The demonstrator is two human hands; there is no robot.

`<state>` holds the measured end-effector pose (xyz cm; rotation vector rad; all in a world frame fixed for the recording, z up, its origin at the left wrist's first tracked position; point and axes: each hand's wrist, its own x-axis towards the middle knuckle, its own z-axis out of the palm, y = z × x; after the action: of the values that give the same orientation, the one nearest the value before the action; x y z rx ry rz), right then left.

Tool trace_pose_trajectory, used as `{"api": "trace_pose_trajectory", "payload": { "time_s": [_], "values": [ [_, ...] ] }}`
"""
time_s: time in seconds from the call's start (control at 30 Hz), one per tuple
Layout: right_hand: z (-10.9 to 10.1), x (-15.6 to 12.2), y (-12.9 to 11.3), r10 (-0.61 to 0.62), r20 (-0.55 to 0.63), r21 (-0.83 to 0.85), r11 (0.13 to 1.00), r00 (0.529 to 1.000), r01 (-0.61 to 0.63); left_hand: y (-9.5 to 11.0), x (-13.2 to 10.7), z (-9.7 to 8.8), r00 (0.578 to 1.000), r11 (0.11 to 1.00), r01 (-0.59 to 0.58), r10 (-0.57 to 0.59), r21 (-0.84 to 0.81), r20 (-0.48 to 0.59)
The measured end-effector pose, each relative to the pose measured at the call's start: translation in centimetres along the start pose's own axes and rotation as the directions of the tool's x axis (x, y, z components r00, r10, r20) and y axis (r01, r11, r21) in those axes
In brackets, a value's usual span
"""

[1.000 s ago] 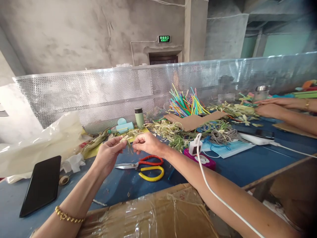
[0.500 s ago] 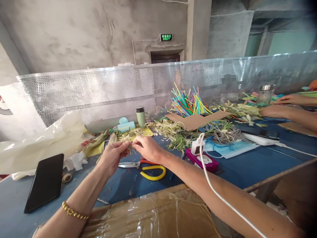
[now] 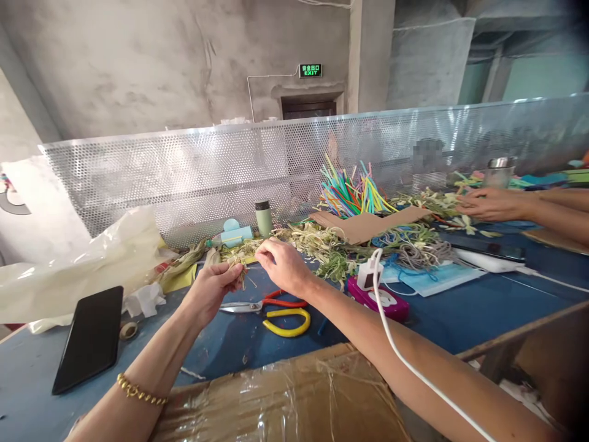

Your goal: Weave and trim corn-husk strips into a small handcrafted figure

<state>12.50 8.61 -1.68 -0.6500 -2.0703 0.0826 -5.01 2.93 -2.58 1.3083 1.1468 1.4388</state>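
Observation:
My left hand (image 3: 214, 287) is closed, thumb against fingers, on a small tuft of dried plant fibre (image 3: 242, 270) that looks like husk, with loose ends sticking out. My right hand (image 3: 286, 267) is just to the right, apart from the tuft, its fingers curled together in a pinch; what they hold, if anything, cannot be made out. Below the hands, scissors (image 3: 286, 331) with one yellow and one red handle lie on the blue table (image 3: 216, 356). A heap of pale dried husk (image 3: 317, 240) spreads behind my right hand.
A black tablet-like slab (image 3: 89, 337) lies at left. Colourful pipe cleaners (image 3: 352, 190) stand behind cardboard (image 3: 368, 226). A purple box (image 3: 377, 301), white cable (image 3: 391, 344), and blue mask (image 3: 430, 277) are at right. A co-worker's hands (image 3: 497, 204) work at far right. Taped cardboard (image 3: 280, 399) is nearest me.
My right hand has drawn away from the left, slightly up and right, so the tuft shows more. The co-worker's hands have moved left over the husks.

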Motion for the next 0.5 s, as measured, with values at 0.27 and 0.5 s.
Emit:
{"api": "trace_pose_trajectory", "payload": {
  "time_s": [0.27, 0.5],
  "values": [
    [0.2, -0.5, -1.3, 0.078, 0.148, 0.068, 0.994, 0.986, -0.089, -0.3, 0.3, 0.0, 0.999, 1.0, -0.003, 0.003, -0.013, 0.039],
    [0.6, -0.5, -1.1, 0.091, 0.12, 0.075, 0.992, 0.989, -0.101, -0.3, 0.2, 0.1, 0.999, 0.999, -0.002, 0.003, -0.052, 0.032]
  ]
}}
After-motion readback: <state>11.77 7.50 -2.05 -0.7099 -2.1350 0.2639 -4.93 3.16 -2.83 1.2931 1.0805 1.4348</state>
